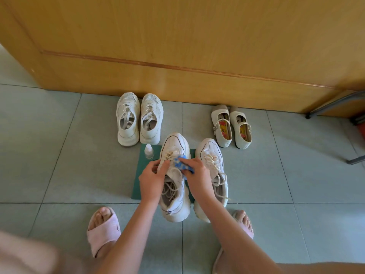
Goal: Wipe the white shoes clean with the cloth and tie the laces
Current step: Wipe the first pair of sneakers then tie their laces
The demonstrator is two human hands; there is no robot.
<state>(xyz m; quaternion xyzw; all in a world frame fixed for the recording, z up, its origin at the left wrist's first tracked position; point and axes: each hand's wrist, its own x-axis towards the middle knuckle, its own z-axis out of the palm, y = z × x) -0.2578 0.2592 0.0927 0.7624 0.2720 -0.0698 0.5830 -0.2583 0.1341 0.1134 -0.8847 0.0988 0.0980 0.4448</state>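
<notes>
A white chunky sneaker stands on a green mat, toe pointing away from me, its cream laces loose. My left hand grips its left side at the laces. My right hand presses a blue-and-white cloth against the shoe's tongue and right side. The matching second sneaker stands just to the right, partly off the mat, its laces untied and trailing.
A small clear bottle stands on the mat's far left corner. Another white sneaker pair and cream strap shoes sit by a wooden door. Metal chair legs at right. My feet in pink slippers flank the floor tiles.
</notes>
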